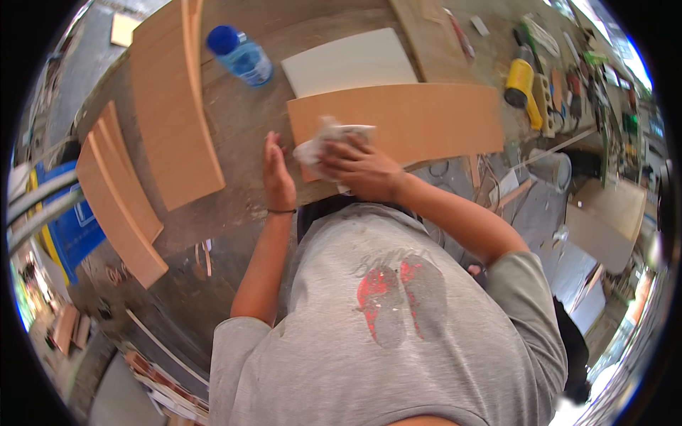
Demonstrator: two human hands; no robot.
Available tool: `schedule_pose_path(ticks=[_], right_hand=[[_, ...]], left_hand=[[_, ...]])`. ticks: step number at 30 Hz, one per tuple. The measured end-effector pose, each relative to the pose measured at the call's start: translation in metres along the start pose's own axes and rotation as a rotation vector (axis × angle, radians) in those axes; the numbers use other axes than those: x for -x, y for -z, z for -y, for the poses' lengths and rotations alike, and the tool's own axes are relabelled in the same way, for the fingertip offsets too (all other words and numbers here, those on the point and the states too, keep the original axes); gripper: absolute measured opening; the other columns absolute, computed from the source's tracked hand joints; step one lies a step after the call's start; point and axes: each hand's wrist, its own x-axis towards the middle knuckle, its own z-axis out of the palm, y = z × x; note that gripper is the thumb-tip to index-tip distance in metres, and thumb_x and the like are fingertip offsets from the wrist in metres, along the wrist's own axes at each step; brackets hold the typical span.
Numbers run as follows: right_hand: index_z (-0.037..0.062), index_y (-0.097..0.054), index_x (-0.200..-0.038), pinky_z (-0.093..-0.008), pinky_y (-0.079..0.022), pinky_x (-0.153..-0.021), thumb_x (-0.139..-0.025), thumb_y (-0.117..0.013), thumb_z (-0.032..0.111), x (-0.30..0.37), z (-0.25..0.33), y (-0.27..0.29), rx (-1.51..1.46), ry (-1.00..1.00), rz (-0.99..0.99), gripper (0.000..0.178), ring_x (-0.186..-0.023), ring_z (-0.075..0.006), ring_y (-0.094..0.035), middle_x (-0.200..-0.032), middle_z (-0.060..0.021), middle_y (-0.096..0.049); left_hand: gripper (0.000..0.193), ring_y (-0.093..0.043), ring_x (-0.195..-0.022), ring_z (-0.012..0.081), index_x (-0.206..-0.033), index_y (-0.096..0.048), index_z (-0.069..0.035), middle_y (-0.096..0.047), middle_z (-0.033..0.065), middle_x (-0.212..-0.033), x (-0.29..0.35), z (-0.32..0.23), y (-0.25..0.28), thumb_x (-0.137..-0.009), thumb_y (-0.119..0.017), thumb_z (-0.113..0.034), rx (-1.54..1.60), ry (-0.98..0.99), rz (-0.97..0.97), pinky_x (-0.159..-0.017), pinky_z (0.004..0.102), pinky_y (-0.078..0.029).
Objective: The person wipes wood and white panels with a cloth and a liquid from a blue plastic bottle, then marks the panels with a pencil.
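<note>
Under my right hand (359, 168) is a crumpled whitish rag (328, 136), pressed onto the left end of a wood-coloured board (419, 117). The fingers curl over the cloth and hide part of it. My left hand (278, 174) is held upright just left of that board, its fingers stretched out and nothing in it. A dark band circles the left wrist. Beyond the board, a white panel (352, 62) lies flat on the worn workbench (245, 117).
A clear blue bottle with a dark blue cap (249, 60) lies at the back left. More wood-coloured boards (167, 121) rest on the left, some over the bench edge (121, 206). At the right are a yellow tool (520, 84) and several hand tools. A blue bin (74, 227) stands far left.
</note>
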Motion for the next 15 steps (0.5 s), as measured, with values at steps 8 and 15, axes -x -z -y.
schedule_pose_path(ticks=[8,15], right_hand=[[0.0163,-0.042,-0.141,-0.0538,-0.011,-0.116,-0.081,-0.055,0.021,0.047,-0.011,-0.010,0.109,-0.146,-0.024,0.061,-0.143,-0.0264,-0.023,-0.151,-0.0044,-0.033],[0.0193,-0.040,-0.143,-0.0503,-0.008,-0.117,-0.082,-0.055,0.020,0.034,-0.013,-0.015,-0.111,-0.057,-0.132,0.064,-0.145,-0.0256,-0.018,-0.153,-0.0046,-0.030]], left_hand=[[0.048,-0.060,-0.104,0.0217,-0.123,-0.057,0.003,-0.065,0.0145,-0.114,-0.005,-0.026,-0.011,-0.100,-0.044,-0.037,-0.142,0.170,0.106,-0.093,0.0306,-0.044],[0.034,-0.061,-0.095,0.0220,-0.113,-0.056,0.003,-0.064,0.0136,-0.102,0.000,-0.018,-0.041,-0.091,-0.063,-0.022,-0.346,-0.003,-0.076,-0.087,0.0336,-0.047]])
